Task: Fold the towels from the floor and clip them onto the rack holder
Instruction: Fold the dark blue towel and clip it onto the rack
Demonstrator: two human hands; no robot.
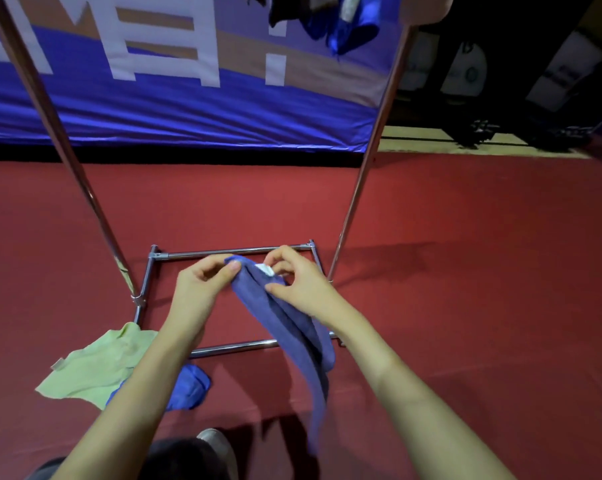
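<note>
We hold one blue terry towel [294, 336]: left hand [202, 282] and right hand [298, 277] pinching its top edge above the chrome tubular rack base [230, 251].

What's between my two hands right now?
In the head view, the blue towel's top edge spans between left hand and right hand, both pinching it.

Both forearms are bare to the near edge of the picture, with no sleeve, watch or ring showing on the left hand [202, 285] or the right hand [299, 282]. Near the bottom edge, dark trousers [175, 459] and a pale grey shoe toe [220, 445] show.
</note>
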